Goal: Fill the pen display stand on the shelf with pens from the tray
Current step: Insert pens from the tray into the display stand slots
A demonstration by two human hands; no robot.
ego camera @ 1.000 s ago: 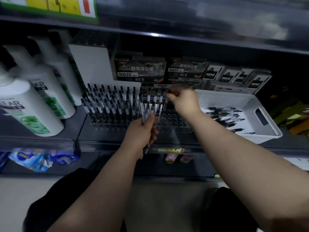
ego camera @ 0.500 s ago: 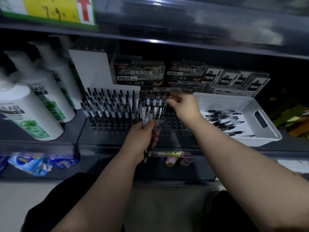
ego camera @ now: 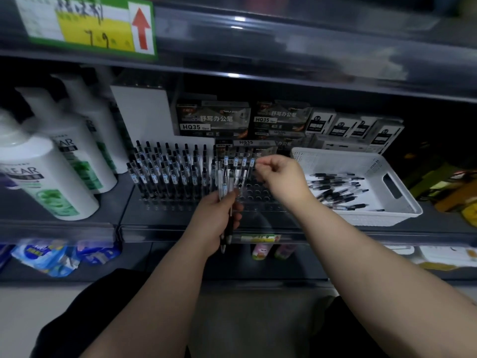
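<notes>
The left grip (ego camera: 215,218) clasps a bundle of pens (ego camera: 225,184) upright at the front edge of the pen display stand (ego camera: 258,193) on the shelf (ego camera: 160,218). The right grip (ego camera: 280,177), nearer the stand's empty right-end holes, pinches the top of one upright pen (ego camera: 252,164). The tray (ego camera: 402,202) sits beside the stand, to its right.

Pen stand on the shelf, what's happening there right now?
A person is filling the pen display stand. The left hand grips a bundle of pens in front of it, while the right hand pinches the top of one pen in the stand's right part. Its left rows are full; front right holes are empty. Loose pens lie in the white tray beside it.
</notes>
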